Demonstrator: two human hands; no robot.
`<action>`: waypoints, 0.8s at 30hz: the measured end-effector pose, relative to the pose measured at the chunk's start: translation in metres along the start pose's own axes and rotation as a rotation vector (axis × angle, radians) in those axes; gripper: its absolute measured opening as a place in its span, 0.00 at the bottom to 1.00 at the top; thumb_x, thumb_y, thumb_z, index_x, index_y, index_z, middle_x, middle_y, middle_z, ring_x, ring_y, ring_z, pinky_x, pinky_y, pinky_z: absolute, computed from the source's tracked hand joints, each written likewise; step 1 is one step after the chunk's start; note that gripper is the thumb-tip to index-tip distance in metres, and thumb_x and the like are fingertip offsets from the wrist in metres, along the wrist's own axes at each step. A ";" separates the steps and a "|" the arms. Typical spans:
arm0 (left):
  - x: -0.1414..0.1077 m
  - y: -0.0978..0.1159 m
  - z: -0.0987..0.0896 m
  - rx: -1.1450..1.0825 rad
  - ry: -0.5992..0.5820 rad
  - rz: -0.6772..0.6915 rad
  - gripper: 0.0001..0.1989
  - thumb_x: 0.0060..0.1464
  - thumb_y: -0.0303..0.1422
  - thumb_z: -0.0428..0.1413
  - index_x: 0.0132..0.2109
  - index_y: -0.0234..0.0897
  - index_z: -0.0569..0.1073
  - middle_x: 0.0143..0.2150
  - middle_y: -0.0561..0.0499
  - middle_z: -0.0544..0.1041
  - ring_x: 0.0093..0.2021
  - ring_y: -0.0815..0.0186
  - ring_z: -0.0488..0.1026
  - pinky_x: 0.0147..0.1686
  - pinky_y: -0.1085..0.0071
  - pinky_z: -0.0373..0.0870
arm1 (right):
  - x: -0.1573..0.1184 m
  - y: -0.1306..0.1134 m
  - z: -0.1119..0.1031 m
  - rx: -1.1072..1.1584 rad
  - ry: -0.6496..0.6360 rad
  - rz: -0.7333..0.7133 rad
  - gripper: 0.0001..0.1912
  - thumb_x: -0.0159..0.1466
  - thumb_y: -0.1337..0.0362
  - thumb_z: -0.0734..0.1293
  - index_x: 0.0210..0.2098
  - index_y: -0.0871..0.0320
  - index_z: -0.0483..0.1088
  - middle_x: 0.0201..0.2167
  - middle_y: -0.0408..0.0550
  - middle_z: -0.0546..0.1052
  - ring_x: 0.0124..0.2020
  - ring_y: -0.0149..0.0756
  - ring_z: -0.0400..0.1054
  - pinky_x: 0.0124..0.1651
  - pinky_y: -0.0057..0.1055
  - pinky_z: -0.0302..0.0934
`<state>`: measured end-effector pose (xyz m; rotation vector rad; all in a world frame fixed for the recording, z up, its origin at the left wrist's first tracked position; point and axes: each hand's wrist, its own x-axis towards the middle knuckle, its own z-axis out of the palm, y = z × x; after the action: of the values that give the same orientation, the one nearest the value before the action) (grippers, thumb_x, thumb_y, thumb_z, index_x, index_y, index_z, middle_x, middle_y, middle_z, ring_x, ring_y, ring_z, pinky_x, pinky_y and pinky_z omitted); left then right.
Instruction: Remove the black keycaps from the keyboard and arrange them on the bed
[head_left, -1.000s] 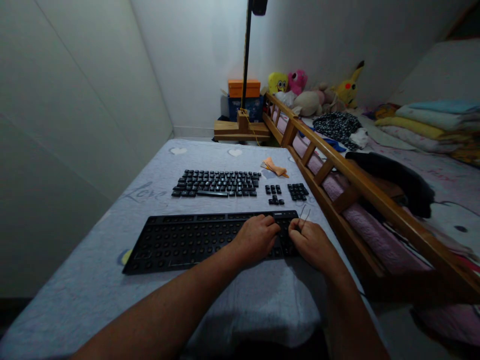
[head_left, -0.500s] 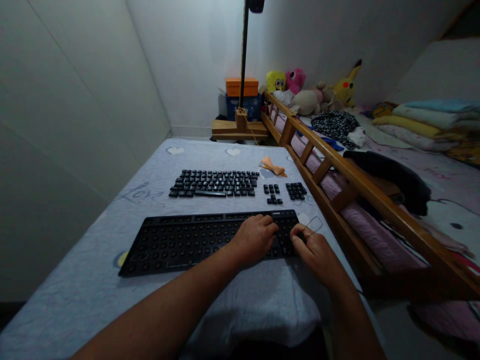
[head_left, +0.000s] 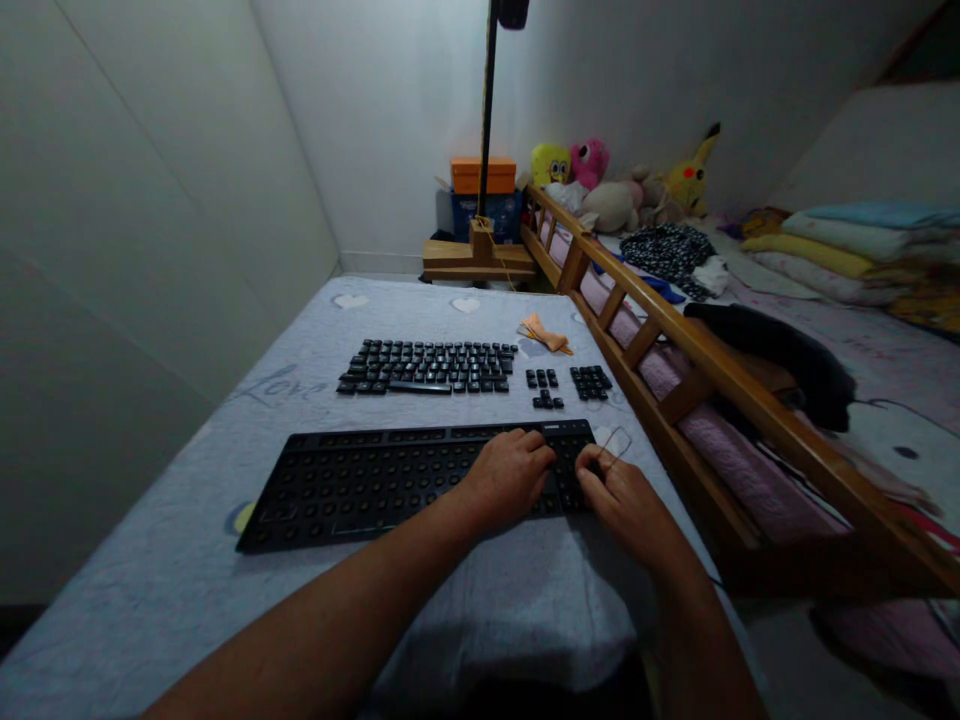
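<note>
A black keyboard base [head_left: 360, 490] without keycaps on most of its face lies across the cloth-covered table. My left hand [head_left: 512, 470] rests on its right part, fingers curled down; whatever is under the fingertips is hidden. At the number pad end, my right hand [head_left: 611, 490] is closed on a thin wire tool [head_left: 618, 442], whose loop sticks up past the fingers. Behind the base, loose black keycaps [head_left: 431, 367] lie in keyboard order, with smaller groups of navigation keycaps [head_left: 541, 379] and number pad keycaps [head_left: 591, 382] to the right.
An orange cloth item [head_left: 546, 334] lies behind the small keycap groups. A wooden bed rail [head_left: 649, 305] runs along the table's right side. At the far end stand a pole on a wooden base [head_left: 480, 258] and an orange box [head_left: 483, 175].
My right hand and the wire tool have shifted slightly left over the number pad end. My left hand has stayed almost still.
</note>
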<state>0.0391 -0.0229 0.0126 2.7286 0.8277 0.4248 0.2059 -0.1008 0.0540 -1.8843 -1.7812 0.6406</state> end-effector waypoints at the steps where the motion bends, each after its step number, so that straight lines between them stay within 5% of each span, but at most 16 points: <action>1: 0.000 0.000 0.000 -0.005 0.000 0.002 0.07 0.60 0.30 0.53 0.44 0.39 0.75 0.42 0.48 0.75 0.43 0.59 0.70 0.45 0.64 0.69 | -0.002 0.000 0.000 0.001 0.003 -0.003 0.10 0.65 0.62 0.54 0.32 0.56 0.64 0.27 0.45 0.72 0.30 0.37 0.68 0.34 0.30 0.56; 18: 0.000 0.001 -0.002 -0.014 -0.004 0.002 0.07 0.60 0.30 0.53 0.44 0.38 0.75 0.42 0.47 0.75 0.43 0.59 0.70 0.45 0.63 0.69 | -0.007 0.001 0.006 0.016 0.053 0.009 0.09 0.65 0.61 0.55 0.32 0.55 0.63 0.25 0.44 0.71 0.27 0.36 0.66 0.32 0.29 0.55; 24: 0.000 0.001 -0.002 -0.010 -0.003 -0.001 0.07 0.60 0.30 0.54 0.45 0.39 0.74 0.43 0.48 0.74 0.44 0.60 0.70 0.45 0.63 0.69 | -0.006 0.016 0.000 0.181 -0.013 0.065 0.09 0.66 0.60 0.57 0.33 0.55 0.64 0.22 0.39 0.67 0.25 0.33 0.63 0.30 0.28 0.55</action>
<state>0.0383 -0.0235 0.0148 2.7185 0.8241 0.4231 0.2178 -0.1077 0.0441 -1.8242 -1.6173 0.8111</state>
